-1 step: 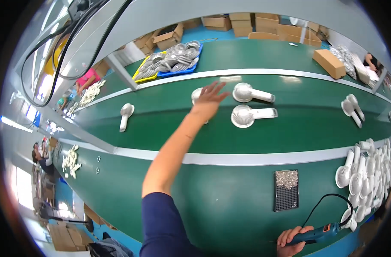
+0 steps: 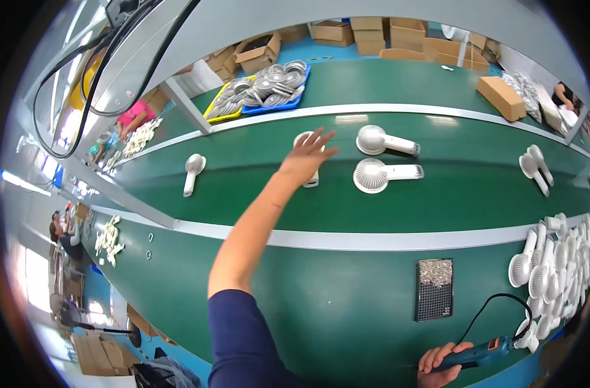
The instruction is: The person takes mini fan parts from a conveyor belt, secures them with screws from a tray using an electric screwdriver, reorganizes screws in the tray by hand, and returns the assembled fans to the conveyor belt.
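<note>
The left hand (image 2: 305,160), fingers spread open, is over a white plastic handheld fan (image 2: 312,178) lying on the green surface (image 2: 256,200); I can't tell whether they touch. The right hand (image 2: 435,362) is wrapped round a teal corded power tool (image 2: 476,355), its orange label (image 2: 493,344) too small to read. Right of the left hand lie two more white round-headed fans (image 2: 371,176); nearer the tool sits a black gridded tray (image 2: 434,302) of silvery bits (image 2: 435,271).

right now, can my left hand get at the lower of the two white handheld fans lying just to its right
Probably yes: your left hand is spread open, and only green work surface shows between it and that white handheld fan.
</note>
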The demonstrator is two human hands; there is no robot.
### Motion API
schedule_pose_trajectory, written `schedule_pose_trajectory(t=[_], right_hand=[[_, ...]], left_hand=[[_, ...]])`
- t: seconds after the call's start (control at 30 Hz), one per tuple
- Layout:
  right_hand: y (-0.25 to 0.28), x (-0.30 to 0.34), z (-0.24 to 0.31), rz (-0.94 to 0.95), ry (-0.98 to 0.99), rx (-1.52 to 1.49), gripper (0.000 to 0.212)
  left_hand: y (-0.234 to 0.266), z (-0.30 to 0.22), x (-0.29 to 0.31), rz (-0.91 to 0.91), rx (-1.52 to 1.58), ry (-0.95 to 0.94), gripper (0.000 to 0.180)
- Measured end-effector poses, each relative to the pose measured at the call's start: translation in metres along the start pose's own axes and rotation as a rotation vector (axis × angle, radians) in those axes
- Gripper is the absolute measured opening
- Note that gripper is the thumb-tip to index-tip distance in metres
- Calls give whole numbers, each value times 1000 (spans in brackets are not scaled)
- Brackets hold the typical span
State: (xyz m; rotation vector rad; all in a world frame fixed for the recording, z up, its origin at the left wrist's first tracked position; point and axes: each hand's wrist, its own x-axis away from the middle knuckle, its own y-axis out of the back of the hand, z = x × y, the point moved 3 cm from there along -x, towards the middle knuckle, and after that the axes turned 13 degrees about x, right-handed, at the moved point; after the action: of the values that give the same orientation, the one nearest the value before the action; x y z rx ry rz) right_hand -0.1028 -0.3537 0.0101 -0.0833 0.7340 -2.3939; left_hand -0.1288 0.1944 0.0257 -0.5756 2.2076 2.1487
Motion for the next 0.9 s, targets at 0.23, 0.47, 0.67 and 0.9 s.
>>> schedule_pose_trajectory(t=[0.23,0.47,0.67,0.9], right_hand=[[-14,-10,-24,56,-155,-10,47],[-48,0,-43,87,-148,-55,46],[-58,1,-64,63,-278,-22,47],[-62,3,-72,48,-274,1,47]], left_hand=[[-13,46,57,89,-47,-65,52],[5,162,169,-20,-139,443,54],[39,199,245,-3,-119,754,71],[27,229,261,-234,82,758,71]])
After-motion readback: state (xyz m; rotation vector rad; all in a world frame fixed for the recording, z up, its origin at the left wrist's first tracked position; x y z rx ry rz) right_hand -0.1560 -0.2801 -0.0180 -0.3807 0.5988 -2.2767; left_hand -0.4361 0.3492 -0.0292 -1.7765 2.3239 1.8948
